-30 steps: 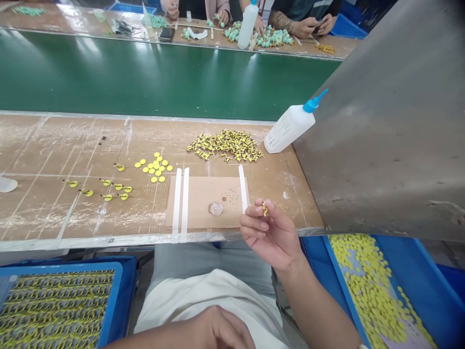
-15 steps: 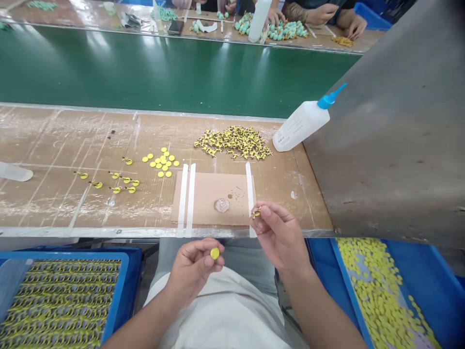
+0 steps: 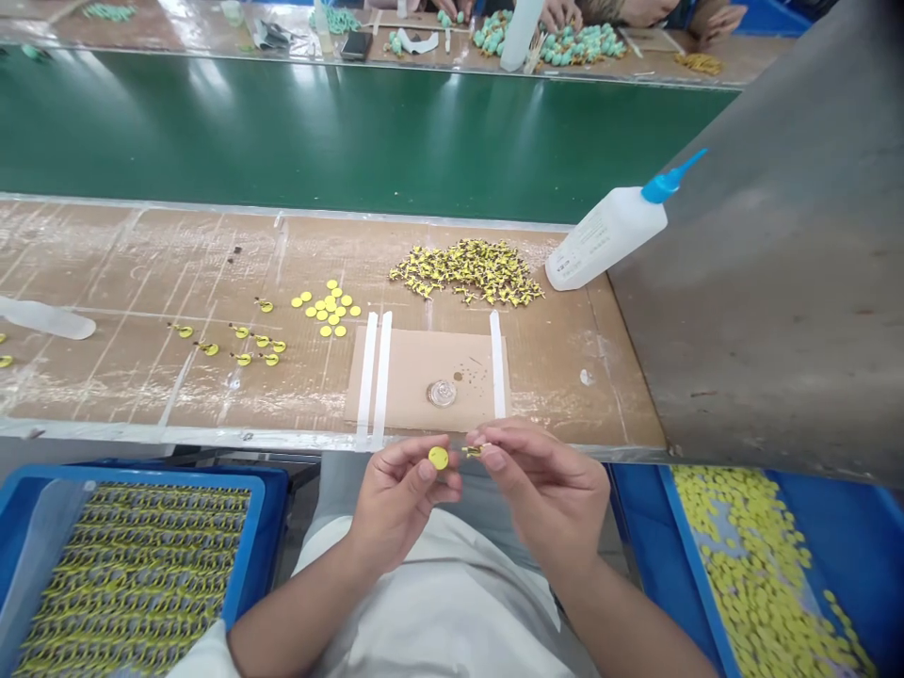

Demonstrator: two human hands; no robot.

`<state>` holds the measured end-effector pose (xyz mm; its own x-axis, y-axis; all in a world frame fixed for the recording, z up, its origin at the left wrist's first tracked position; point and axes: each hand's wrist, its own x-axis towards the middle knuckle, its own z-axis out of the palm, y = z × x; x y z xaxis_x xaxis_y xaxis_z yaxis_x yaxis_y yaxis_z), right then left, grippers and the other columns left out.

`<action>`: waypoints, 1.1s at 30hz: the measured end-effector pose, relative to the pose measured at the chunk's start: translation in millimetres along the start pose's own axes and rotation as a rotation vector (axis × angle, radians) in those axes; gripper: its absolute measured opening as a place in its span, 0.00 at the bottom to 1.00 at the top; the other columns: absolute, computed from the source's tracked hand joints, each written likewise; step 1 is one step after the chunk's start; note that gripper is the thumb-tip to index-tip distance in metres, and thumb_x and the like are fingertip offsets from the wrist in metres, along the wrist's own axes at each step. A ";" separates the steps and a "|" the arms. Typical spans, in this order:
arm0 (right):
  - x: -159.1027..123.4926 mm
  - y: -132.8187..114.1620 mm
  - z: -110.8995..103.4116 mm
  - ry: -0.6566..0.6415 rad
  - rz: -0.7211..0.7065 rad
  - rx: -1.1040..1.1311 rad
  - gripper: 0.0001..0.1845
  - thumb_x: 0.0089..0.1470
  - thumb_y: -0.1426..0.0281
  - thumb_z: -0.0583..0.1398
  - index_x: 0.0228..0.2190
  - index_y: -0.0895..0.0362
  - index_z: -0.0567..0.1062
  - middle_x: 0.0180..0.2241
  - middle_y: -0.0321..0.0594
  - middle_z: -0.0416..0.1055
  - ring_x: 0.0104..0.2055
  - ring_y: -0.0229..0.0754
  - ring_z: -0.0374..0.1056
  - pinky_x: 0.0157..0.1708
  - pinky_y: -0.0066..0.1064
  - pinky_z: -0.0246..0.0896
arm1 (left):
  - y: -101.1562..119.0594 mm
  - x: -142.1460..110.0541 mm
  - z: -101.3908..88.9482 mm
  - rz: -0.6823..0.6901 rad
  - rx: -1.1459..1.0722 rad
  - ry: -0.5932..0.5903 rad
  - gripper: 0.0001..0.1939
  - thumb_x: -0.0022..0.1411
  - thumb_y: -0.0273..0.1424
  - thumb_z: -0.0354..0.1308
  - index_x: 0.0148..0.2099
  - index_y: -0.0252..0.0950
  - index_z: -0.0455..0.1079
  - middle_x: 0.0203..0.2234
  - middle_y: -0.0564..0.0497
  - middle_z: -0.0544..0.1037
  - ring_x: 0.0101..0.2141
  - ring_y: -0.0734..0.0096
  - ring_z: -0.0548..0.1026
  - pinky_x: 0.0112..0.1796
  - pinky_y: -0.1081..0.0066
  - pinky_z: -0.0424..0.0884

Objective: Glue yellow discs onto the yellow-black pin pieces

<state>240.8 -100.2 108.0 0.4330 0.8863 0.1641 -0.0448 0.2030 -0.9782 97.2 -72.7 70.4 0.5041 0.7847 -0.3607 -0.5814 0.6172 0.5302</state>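
Note:
My left hand [image 3: 402, 494] pinches a flat yellow disc [image 3: 439, 458] between finger and thumb. My right hand [image 3: 543, 490] holds a small yellow and black piece [image 3: 472, 451] in its fingertips, a short gap from the disc. Both hands are just over the bench's front edge, near a cardboard sheet [image 3: 424, 377] taped down with white strips. A clear round blob [image 3: 442, 393] sits on the cardboard. Beyond it lie a heap of yellow and black pieces [image 3: 466, 271] and loose yellow discs [image 3: 329, 306].
A white glue bottle with a blue nozzle [image 3: 607, 235] leans against a grey metal panel [image 3: 763, 282]. Blue bins sit below the bench: one with rows of yellow-black items [image 3: 134, 574], one with yellow discs [image 3: 763, 574]. Co-workers' hands work beyond a green conveyor belt [image 3: 317, 141].
My left hand has risen into view with the yellow disc and moved toward my right hand. My right hand has moved left and lower. The view has tilted slightly.

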 end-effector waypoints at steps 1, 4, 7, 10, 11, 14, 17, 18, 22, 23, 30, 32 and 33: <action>-0.4 -0.8 1.0 -0.003 -0.017 -0.024 0.09 0.54 0.76 0.67 0.36 0.50 0.84 0.33 0.40 0.80 0.34 0.43 0.77 0.36 0.35 0.76 | -0.6 0.1 1.2 0.014 0.013 0.005 0.11 0.55 0.33 0.71 0.43 0.40 0.82 0.33 0.49 0.84 0.30 0.74 0.81 0.33 0.76 0.80; -1.9 -1.8 2.9 -0.008 -0.051 -0.071 0.10 0.53 0.77 0.67 0.36 0.50 0.83 0.34 0.40 0.81 0.36 0.44 0.77 0.36 0.36 0.77 | -2.1 -0.1 4.0 0.060 0.069 0.033 0.11 0.56 0.33 0.70 0.43 0.39 0.82 0.34 0.47 0.85 0.32 0.69 0.82 0.36 0.72 0.81; -4.0 -0.8 3.6 -0.009 -0.062 -0.106 0.11 0.53 0.77 0.67 0.37 0.50 0.83 0.36 0.41 0.81 0.37 0.45 0.77 0.37 0.37 0.78 | -3.5 -0.6 5.3 0.093 0.125 0.037 0.12 0.58 0.33 0.69 0.45 0.40 0.82 0.39 0.45 0.85 0.36 0.65 0.83 0.39 0.68 0.81; -5.1 0.4 3.8 -0.012 -0.067 -0.117 0.12 0.54 0.77 0.67 0.38 0.49 0.83 0.36 0.41 0.80 0.37 0.44 0.77 0.36 0.37 0.78 | -4.1 -0.8 6.1 0.107 0.151 0.021 0.12 0.60 0.34 0.67 0.46 0.40 0.81 0.42 0.44 0.84 0.39 0.64 0.83 0.41 0.67 0.81; -5.2 0.6 3.8 -0.014 -0.067 -0.114 0.12 0.54 0.78 0.67 0.38 0.49 0.83 0.36 0.41 0.80 0.37 0.44 0.77 0.36 0.36 0.78 | -4.0 -0.9 6.4 0.108 0.157 0.021 0.12 0.60 0.34 0.67 0.47 0.40 0.81 0.43 0.44 0.84 0.39 0.64 0.83 0.42 0.67 0.81; -5.5 0.6 3.6 -0.020 -0.056 -0.104 0.12 0.54 0.78 0.66 0.37 0.50 0.83 0.36 0.41 0.80 0.38 0.44 0.77 0.36 0.36 0.78 | -3.5 -1.2 7.0 0.108 0.169 0.040 0.12 0.59 0.34 0.68 0.46 0.40 0.81 0.42 0.43 0.84 0.37 0.64 0.83 0.41 0.66 0.81; -5.9 0.5 3.1 -0.027 -0.040 -0.092 0.12 0.54 0.78 0.67 0.37 0.50 0.83 0.37 0.41 0.80 0.37 0.44 0.78 0.34 0.36 0.78 | -3.4 -1.6 6.8 0.115 0.176 0.061 0.13 0.58 0.35 0.69 0.46 0.39 0.82 0.41 0.43 0.84 0.36 0.63 0.83 0.40 0.65 0.82; -6.0 0.4 3.0 -0.028 -0.041 -0.090 0.11 0.54 0.77 0.67 0.37 0.50 0.83 0.37 0.41 0.80 0.37 0.44 0.78 0.34 0.35 0.78 | -3.4 -1.7 6.7 0.117 0.176 0.060 0.13 0.58 0.34 0.69 0.45 0.39 0.82 0.41 0.43 0.84 0.36 0.63 0.83 0.39 0.65 0.82; -6.3 0.4 2.8 -0.030 -0.063 -0.104 0.12 0.54 0.78 0.67 0.38 0.50 0.83 0.36 0.41 0.80 0.37 0.44 0.77 0.35 0.35 0.78 | -3.3 -2.2 6.9 0.127 0.179 0.040 0.12 0.58 0.34 0.69 0.45 0.40 0.82 0.42 0.44 0.84 0.37 0.63 0.83 0.40 0.66 0.82; -6.2 0.4 2.7 -0.028 -0.068 -0.107 0.12 0.54 0.78 0.67 0.37 0.50 0.83 0.36 0.41 0.80 0.37 0.44 0.77 0.35 0.34 0.78 | -3.2 -2.4 7.1 0.130 0.180 0.035 0.11 0.59 0.34 0.68 0.45 0.41 0.82 0.42 0.44 0.84 0.38 0.64 0.83 0.40 0.67 0.82; -6.1 0.6 1.6 -0.039 -0.086 -0.141 0.13 0.53 0.78 0.67 0.38 0.49 0.83 0.36 0.40 0.80 0.37 0.44 0.77 0.35 0.34 0.78 | -3.5 -2.9 6.8 0.141 0.194 0.049 0.12 0.58 0.34 0.69 0.45 0.41 0.82 0.43 0.44 0.84 0.39 0.63 0.83 0.41 0.69 0.81; -6.1 1.0 1.5 -0.037 -0.088 -0.136 0.13 0.53 0.78 0.67 0.38 0.49 0.83 0.36 0.40 0.80 0.37 0.43 0.77 0.35 0.34 0.78 | -3.7 -2.6 6.2 0.138 0.201 0.060 0.12 0.57 0.35 0.69 0.44 0.41 0.82 0.43 0.44 0.84 0.40 0.62 0.83 0.41 0.68 0.81; -6.0 1.3 1.4 -0.037 -0.090 -0.133 0.14 0.53 0.79 0.67 0.38 0.49 0.83 0.36 0.40 0.80 0.37 0.43 0.77 0.35 0.34 0.77 | -3.8 -2.5 6.0 0.137 0.203 0.064 0.12 0.57 0.35 0.70 0.44 0.41 0.82 0.43 0.44 0.84 0.40 0.62 0.83 0.41 0.68 0.81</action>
<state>236.8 -104.7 106.0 0.3965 0.8823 0.2536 0.1127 0.2274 -0.9673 102.0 -77.4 73.8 0.3847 0.8661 -0.3192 -0.4980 0.4859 0.7182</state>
